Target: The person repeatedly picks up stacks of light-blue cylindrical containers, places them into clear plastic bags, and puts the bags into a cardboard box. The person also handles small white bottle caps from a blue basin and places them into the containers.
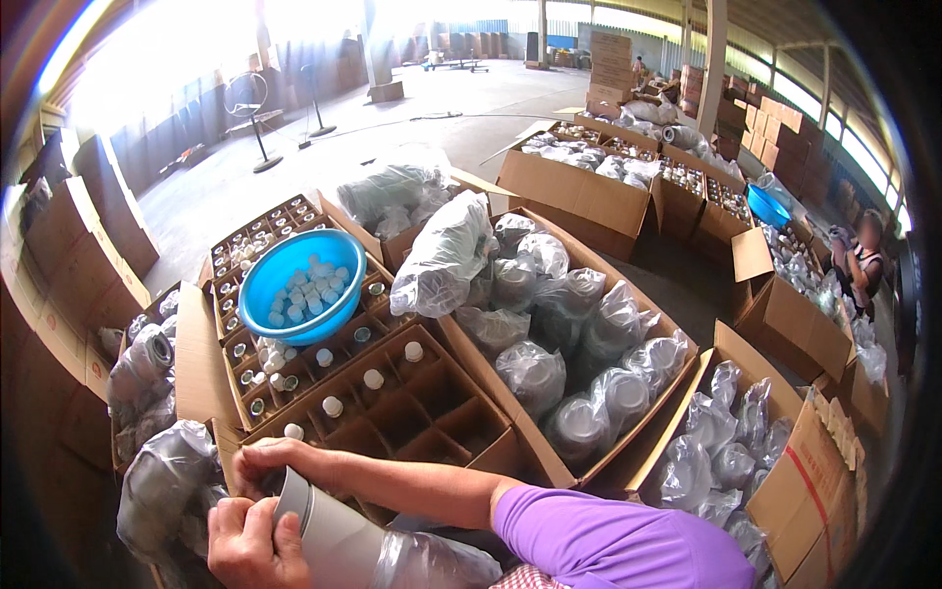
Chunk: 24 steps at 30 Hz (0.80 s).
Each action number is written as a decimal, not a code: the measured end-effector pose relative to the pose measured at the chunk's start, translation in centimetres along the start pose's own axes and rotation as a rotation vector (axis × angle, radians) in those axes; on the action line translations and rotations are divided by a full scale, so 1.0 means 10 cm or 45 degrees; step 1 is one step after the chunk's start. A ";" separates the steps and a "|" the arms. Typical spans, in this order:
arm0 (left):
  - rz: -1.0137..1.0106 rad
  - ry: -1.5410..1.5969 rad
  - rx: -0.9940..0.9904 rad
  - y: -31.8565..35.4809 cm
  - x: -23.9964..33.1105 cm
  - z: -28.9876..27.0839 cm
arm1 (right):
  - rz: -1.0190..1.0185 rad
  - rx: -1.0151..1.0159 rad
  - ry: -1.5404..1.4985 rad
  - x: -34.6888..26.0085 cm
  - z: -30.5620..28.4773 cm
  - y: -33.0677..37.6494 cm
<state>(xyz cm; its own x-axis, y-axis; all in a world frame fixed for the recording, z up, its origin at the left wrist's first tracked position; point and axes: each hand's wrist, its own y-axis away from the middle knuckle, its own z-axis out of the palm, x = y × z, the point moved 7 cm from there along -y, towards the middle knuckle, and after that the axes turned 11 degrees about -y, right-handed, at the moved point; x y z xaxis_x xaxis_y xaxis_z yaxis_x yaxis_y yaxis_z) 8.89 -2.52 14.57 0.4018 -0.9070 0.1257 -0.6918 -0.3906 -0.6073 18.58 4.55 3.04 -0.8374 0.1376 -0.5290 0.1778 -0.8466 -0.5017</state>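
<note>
At the lower left, my left hand (253, 543) is closed round the end of a pale grey cylinder (339, 540), its thumb lying against the side. Clear plastic film (437, 562) covers the cylinder's nearer part. My right hand (270, 461) is bent over by the cylinder's upper rim with its fingers curled; what they grip is hidden. Just beyond it, a white-capped bottle (294, 431) shows in a divided carton (446, 407). Several more capped bottles stand in that carton's compartments, and other compartments show bare cardboard.
A blue basin (257, 324) of white caps rests on bottles in another divided carton. Cartons of plastic-wrapped items (559, 339) surround me, with a bagged bundle (446, 253) on one edge. A person (863, 260) is at the far right. Fans (257, 133) stand farther back.
</note>
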 end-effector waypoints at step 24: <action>-0.016 0.461 -0.123 0.02 -0.29 -0.07 | -0.096 0.122 0.200 -0.17 0.00 0.03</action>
<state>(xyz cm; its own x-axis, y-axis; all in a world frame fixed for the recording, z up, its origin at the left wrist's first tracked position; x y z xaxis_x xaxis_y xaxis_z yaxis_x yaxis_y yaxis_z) 7.17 -0.12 14.69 0.1841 -0.8923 0.4123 -0.7484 -0.3991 -0.5297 20.11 4.05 3.74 -0.7541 0.2746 -0.5966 0.0614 -0.8749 -0.4804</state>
